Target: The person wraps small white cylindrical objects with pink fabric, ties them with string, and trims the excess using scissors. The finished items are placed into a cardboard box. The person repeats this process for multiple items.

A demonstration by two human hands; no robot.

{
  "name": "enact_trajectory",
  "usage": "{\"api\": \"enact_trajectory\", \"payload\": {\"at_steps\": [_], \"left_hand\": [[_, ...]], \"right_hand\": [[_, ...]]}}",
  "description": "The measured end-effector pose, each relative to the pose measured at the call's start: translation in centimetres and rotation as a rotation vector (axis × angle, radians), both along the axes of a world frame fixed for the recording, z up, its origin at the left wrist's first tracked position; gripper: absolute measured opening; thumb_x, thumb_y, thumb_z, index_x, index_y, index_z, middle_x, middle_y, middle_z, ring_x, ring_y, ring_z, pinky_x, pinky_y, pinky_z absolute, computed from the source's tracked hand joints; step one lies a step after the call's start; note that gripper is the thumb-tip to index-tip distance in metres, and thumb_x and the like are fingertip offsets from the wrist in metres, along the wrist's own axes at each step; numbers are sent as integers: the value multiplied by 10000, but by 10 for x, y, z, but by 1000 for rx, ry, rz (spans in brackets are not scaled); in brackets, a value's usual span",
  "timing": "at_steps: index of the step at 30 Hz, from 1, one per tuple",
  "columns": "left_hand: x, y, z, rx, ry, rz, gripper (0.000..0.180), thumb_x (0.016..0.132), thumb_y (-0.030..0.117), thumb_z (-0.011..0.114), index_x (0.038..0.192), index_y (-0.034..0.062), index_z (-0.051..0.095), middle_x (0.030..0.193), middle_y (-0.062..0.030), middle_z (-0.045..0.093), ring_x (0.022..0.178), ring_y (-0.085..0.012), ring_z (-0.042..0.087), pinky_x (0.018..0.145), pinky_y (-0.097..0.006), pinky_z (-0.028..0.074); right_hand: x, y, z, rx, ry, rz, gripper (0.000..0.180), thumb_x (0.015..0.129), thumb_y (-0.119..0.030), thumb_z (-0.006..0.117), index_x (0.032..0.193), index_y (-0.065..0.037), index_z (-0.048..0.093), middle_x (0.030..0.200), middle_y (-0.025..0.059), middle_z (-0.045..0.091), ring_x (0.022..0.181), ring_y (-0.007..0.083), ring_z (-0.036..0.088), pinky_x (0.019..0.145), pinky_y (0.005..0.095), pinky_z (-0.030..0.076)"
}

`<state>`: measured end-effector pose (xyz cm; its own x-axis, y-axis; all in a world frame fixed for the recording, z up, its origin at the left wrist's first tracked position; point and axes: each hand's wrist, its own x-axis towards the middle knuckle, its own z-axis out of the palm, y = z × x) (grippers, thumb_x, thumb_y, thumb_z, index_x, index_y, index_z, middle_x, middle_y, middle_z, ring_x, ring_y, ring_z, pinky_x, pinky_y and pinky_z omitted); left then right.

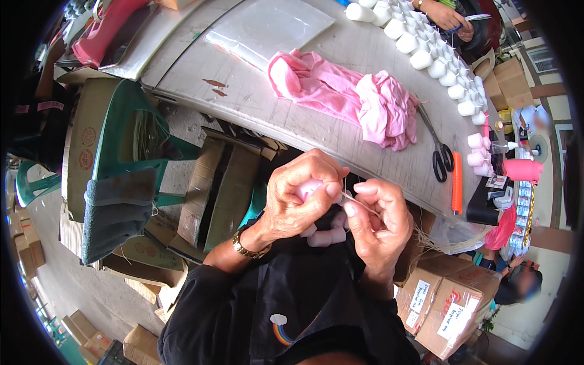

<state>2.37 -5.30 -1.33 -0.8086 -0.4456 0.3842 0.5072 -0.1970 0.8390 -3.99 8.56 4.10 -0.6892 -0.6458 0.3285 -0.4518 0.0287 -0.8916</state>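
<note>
My left hand (291, 196) is closed around a pale pink votive candle (309, 188), which shows between the fingers and thumb. Close beside it, my right hand (382, 228) pinches a thin, pale wick (364, 207) between thumb and fingers. The wick runs across the gap to the candle, and a strand stands up by the left fingertips. Under the hands, in my lap, lie more pink candles (327, 237), partly hidden. A crumpled pink cloth (347, 97) lies on the table ahead. To its right are black-handled scissors (439, 155).
Rows of white candles (420, 52) line the table's far right, with pink candles (479, 153) nearer. An orange cutter (456, 182) lies at the right edge. Another person's hand (456, 21) holds scissors at the back. Cardboard boxes (447, 298) and a green chair (118, 121) flank me.
</note>
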Motion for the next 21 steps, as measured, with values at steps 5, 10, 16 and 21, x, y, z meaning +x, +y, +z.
{"api": "enact_trajectory", "payload": {"at_steps": [5, 10, 16, 21], "left_hand": [[4, -1, 1, 14, -18, -102, 105, 892, 74, 549, 832, 8, 605, 863, -121, 603, 876, -192, 603, 969, -464, 496], [6, -1, 3, -21, -15, -90, 94, 880, 60, 539, 835, 5, 600, 863, -112, 599, 877, -183, 599, 997, -471, 472], [9, -4, 10, 16, -161, -90, 131, 827, 54, 644, 935, -14, 612, 821, -72, 621, 798, -148, 605, 1047, -465, 421], [4, -5, 10, -412, -14, 130, 139, 808, 55, 711, 921, 1, 651, 794, -73, 645, 753, -171, 628, 1008, -476, 458]], "right_hand": [[-8, -6, 3, 64, 484, -18, 179, 822, 0, 692, 989, 2, 629, 771, 83, 617, 572, 174, 600, 500, 275, 469], [-8, -11, -3, 23, 492, -79, 75, 857, -15, 656, 906, -4, 601, 744, 94, 600, 615, 216, 585, 544, 311, 463], [-4, -5, -2, 36, 263, -156, 65, 885, -21, 635, 870, 4, 577, 745, 92, 602, 632, 191, 579, 574, 290, 457], [-2, -6, -1, 16, 233, -143, 73, 863, -9, 664, 886, 9, 597, 759, 87, 611, 650, 179, 592, 589, 269, 465]]}}
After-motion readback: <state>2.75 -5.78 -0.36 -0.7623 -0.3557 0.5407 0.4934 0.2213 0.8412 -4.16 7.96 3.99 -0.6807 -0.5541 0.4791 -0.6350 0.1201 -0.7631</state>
